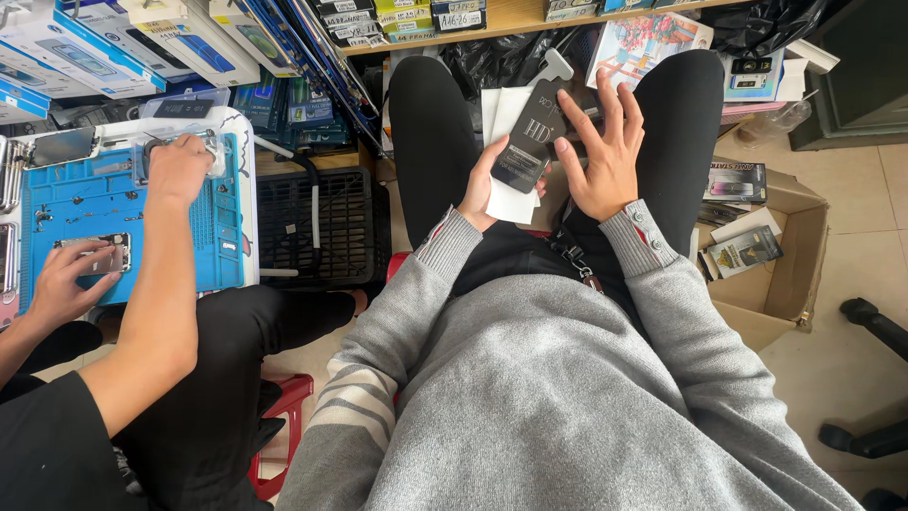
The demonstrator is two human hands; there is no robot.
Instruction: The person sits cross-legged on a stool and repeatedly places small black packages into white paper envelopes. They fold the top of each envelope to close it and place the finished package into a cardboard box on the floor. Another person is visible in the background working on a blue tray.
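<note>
Gripping a black screen-protector sleeve (530, 132) at upper centre of the frame, the left hand (484, 187) clasped it; the right hand (605, 151) rested on it, fingers (605, 99) spread loose.

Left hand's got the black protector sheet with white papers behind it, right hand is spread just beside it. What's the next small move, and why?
Probably close the right hand onto the free edge of the black protector sheet. The left hand grips only its lower corner together with the white papers, while the right fingers are spread, at most brushing the sheet's edge and holding nothing. A second grip would steady it over the lap.
</note>
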